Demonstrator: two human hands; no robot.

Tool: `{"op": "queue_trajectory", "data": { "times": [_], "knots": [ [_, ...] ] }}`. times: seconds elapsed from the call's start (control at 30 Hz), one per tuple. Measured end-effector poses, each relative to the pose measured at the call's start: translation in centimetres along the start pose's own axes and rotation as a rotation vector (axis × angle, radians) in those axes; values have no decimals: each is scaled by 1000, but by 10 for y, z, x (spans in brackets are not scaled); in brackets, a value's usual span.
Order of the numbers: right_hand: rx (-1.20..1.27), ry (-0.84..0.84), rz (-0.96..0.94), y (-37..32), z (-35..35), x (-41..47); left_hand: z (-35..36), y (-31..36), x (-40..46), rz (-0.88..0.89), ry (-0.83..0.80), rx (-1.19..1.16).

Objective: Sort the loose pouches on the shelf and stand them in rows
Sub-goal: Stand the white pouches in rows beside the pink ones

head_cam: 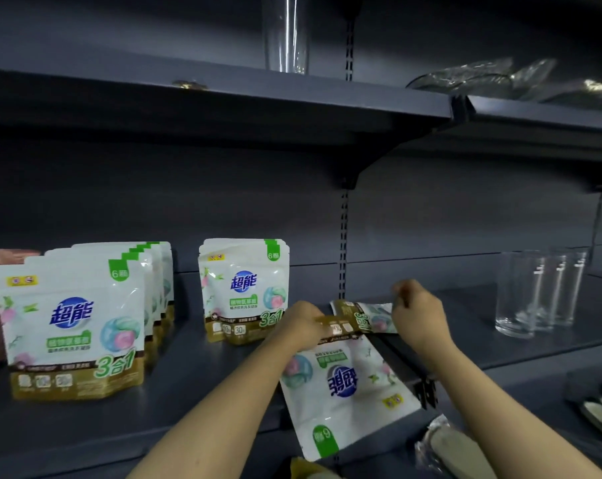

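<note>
White laundry pouches with gold bottoms stand on the dark shelf [196, 375]. A row of several pouches [78, 319] stands at the left, and a shorter row [243, 288] stands mid-shelf. My left hand [301, 328] grips the gold bottom edge of an upside-down pouch [341, 388] that hangs over the shelf's front edge. My right hand [419, 314] pinches the end of another pouch [365, 316] lying flat on the shelf behind it.
Clear drinking glasses [538, 292] stand on the right shelf section. A tall glass vase [285, 32] and plastic wrapping [493, 77] sit on the upper shelf. Wrapped items [455, 447] lie at the lower right. A pinkish package [2, 261] shows at the far left.
</note>
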State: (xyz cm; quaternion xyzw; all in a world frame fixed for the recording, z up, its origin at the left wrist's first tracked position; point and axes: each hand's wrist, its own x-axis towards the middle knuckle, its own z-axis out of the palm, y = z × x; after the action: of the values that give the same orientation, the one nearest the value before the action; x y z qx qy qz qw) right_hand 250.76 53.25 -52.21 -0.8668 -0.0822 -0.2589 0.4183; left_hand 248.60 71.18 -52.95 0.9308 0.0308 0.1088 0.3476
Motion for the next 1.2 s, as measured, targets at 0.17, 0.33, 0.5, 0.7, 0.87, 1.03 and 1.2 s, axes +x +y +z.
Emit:
{"op": "queue_trajectory", "data": {
  "times": [0.17,0.33,0.5,0.7,0.87,1.03,1.2],
  "knots": [
    [194,134,121,-1,-7,14,-34,10,-17,97,192,-279],
    [847,85,431,-13,2,28,-60,16,-30,134,438,-369],
    [1122,-81,479,-38,25,10,-64,18,-36,-28,628,-632],
    [1411,-349,317,-73,50,-31,-37,17,-26,-159,582,-1288],
    [1249,-421,158,-69,65,-40,-24,-3,-35,-153,493,-1315],
    [1093,-488,68,-68,68,-37,-29,-34,-49,-204,790,-845],
    [923,-552,3,-72,80,-43,-47,-52,-60,-50,726,-595]
  ]
}}
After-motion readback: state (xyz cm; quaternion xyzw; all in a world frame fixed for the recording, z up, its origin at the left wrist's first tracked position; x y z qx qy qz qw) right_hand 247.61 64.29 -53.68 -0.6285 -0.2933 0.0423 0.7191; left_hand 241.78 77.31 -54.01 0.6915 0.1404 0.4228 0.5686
